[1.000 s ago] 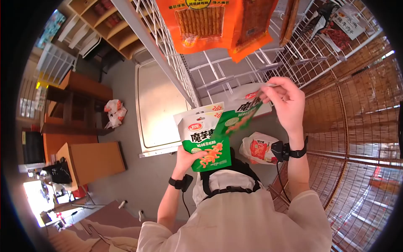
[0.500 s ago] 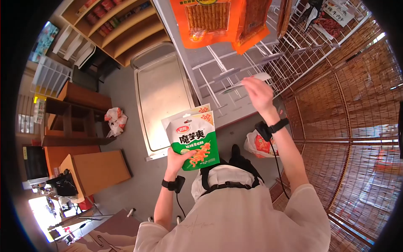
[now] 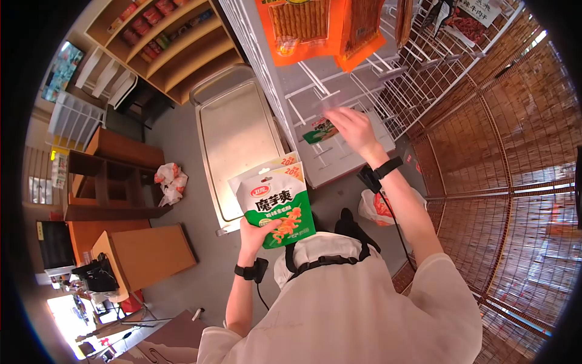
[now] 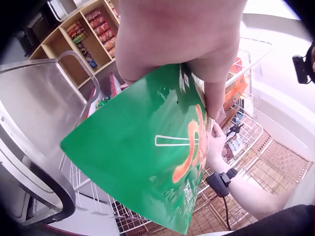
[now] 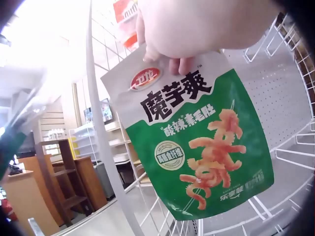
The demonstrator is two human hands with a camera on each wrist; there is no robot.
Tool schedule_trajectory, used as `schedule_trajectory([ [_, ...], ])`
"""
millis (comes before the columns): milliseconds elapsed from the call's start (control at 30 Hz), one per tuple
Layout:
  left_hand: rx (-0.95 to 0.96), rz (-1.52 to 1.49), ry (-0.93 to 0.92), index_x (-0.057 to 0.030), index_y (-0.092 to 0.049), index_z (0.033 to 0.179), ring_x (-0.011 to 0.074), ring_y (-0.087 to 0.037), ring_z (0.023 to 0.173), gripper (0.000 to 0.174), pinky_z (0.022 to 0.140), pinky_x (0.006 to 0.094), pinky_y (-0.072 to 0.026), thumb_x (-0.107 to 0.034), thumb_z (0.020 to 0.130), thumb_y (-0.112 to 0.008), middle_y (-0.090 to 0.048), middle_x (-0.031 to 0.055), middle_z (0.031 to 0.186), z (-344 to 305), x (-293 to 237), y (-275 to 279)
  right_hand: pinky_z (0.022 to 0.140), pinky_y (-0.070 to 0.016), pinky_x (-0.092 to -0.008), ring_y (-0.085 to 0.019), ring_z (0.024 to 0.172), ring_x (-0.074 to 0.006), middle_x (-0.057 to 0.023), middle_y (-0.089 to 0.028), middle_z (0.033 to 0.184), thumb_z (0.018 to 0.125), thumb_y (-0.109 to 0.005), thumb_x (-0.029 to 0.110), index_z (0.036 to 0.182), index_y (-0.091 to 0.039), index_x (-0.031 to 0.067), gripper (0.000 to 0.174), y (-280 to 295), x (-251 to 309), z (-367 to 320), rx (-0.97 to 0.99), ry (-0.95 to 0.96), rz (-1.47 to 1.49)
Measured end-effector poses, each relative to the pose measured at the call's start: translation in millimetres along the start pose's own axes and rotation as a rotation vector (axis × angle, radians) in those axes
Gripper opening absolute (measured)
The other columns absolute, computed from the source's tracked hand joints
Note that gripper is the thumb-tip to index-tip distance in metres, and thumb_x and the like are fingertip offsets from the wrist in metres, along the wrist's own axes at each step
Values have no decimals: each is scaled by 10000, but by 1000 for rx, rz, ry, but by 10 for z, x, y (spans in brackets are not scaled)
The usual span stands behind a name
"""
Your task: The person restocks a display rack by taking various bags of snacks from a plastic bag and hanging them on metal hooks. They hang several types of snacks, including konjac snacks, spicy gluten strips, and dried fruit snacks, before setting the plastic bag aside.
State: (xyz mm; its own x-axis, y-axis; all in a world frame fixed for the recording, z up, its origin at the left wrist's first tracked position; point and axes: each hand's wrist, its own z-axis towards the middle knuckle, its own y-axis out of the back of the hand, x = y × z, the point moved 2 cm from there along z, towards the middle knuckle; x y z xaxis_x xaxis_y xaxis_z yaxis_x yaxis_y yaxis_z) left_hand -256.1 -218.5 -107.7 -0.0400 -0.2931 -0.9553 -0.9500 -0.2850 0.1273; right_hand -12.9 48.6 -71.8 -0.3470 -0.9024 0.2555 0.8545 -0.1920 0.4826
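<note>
Your right hand [image 3: 354, 130] pinches the top of a green-and-white, orange-printed plastic pouch [image 5: 197, 135]; your left hand [image 3: 254, 236] grips matching pouches [image 3: 273, 203].

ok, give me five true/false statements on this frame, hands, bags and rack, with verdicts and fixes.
1. The left hand grips at least two green-and-white snack bags. True.
2. Only the right wrist is strapped. False: black straps show on both wrists.
3. The right hand holds a similar bag by its upper part. True.
4. Blue packs show at the top of the head view. False: those are orange packs.
5. A metal cart stands beside the wire rack. True.
</note>
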Motion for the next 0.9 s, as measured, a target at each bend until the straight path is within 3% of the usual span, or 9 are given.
schedule_trajectory([
  [33,2,-1,1,29,-694,972,119,-678,773,303,731,273,-550,-48,708,-820,-727,76,897,3,11,1,631,-538,-334,-658,725,-245,-64,-679,899,784,-722,50,1008,-697,69,226,-25,-17,-19,25,-62,-34],
  [167,26,7,-22,31,-697,970,116,-675,767,292,724,270,-546,-46,714,-815,-728,72,892,70,-10,29,632,-538,-340,-657,726,-256,-77,-677,884,799,-722,81,1033,-694,74,236,-135,-85,-43,-14,-79,-131],
  [233,47,35,-28,31,-698,970,116,-674,765,288,720,269,-545,-45,717,-813,-728,71,890,105,-21,40,627,-531,-313,-647,723,-200,-20,-650,857,836,-682,130,1192,-657,127,357,-173,-119,-61,-3,-32,-150],
  [267,59,34,-27,30,-699,972,116,-674,764,288,718,268,-544,-45,718,-812,-729,71,889,129,-15,46,627,-531,-313,-647,723,-200,-20,-650,857,836,-682,130,1192,-657,127,357,-158,-133,-93,-8,-38,-157],
  [367,88,39,-43,29,-700,973,116,-674,760,287,715,266,-543,-46,719,-811,-729,71,888,218,28,70,666,-549,-340,-677,777,-256,-89,-697,926,799,-728,71,1059,-666,37,270,-94,-90,-102,65,-77,-173],
  [533,105,84,-54,38,-689,981,119,-669,753,282,712,269,-547,-1,720,-788,-723,74,896,282,3,108,746,-534,-297,-690,835,-220,-97,-707,966,823,-722,30,1072,-658,20,257,-45,3,26,-236,-377,92],
  [700,143,20,-65,24,-704,966,113,-673,766,271,722,271,-544,-44,725,-807,-730,70,888,349,-5,107,769,-524,-295,-681,861,-229,-106,-699,992,833,-705,18,1061,-663,14,232,-34,36,176,-315,-431,116],
  [767,146,27,-63,25,-702,970,115,-673,769,278,725,272,-543,-44,723,-809,-730,71,893,369,-5,109,732,-532,-330,-674,868,-275,-102,-684,969,834,-688,21,1016,-657,25,185,-25,66,221,-243,-335,95],
  [900,121,38,-56,30,-694,985,120,-670,774,298,733,274,-541,-40,720,-810,-727,75,909,420,21,128,731,-528,-331,-668,854,-281,-95,-676,942,842,-670,20,956,-667,10,114,-90,76,230,-229,-411,103],
])
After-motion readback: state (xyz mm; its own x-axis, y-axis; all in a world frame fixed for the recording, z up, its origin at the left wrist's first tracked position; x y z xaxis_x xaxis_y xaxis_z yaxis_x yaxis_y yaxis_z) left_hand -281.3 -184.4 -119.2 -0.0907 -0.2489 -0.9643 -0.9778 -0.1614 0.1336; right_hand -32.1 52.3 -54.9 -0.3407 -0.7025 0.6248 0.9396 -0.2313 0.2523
